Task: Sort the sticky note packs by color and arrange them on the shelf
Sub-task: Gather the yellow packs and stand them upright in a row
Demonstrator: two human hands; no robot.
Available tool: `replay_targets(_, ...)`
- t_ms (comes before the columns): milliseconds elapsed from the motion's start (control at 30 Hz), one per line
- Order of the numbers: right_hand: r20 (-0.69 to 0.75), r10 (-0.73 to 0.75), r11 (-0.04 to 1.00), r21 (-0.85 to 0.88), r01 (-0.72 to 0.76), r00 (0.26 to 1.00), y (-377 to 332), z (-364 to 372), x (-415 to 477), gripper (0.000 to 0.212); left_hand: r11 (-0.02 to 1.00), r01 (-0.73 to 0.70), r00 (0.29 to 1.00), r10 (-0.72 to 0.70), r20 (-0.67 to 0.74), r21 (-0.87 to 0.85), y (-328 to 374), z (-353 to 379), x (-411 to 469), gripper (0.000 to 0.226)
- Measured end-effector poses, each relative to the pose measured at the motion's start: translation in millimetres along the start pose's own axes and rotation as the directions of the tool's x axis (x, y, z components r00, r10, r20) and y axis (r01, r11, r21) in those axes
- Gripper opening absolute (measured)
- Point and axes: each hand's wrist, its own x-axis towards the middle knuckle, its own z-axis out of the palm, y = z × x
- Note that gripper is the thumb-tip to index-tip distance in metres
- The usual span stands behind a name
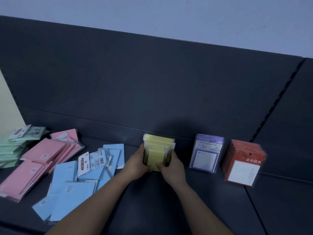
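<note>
On a dark shelf (pixel 169 209), blue packs (pixel 72 189), pink packs (pixel 39 160) and green packs (pixel 15 146) lie heaped at left; a left hand (pixel 137 164) and right hand (pixel 171 165) clasp the upright yellow packs (pixel 156 150) from both sides, fingers curled around the row, thumbs pressing its front.

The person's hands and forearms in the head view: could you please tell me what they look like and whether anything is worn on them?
The left hand and right hand are bare, with no gloves. The left forearm and right forearm are bare too, down to the frame's lower edge: no sleeve, watch or bracelet shows. The light is dim, so a thin ring cannot be ruled out.
</note>
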Motion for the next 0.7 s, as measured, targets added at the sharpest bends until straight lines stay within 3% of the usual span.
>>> replay_targets(200,-0.030,-0.010,0.998,0.059,0.012,0.999,3,1,-1,0.056,0.999,-0.037,0.999,0.036,-0.034,-0.032,-3,3,0,0.078)
replay_targets(300,-0.048,-0.009,0.994,0.105,0.014,0.999,4,-1,0,0.072,0.999,-0.031,1.000,0.031,-0.007,-0.026,-4,1,4,0.091)
replay_targets(400,0.039,-0.004,0.990,0.142,-0.002,0.999,2,-6,3,0.079,1.000,-0.006,1.000,0.006,0.028,0.001,-2,-2,7,0.096)
replay_targets(700,0.020,-0.010,1.000,-0.008,0.010,1.000,6,-5,5,0.087,0.999,-0.038,0.999,0.038,0.001,0.008,3,5,6,0.080)
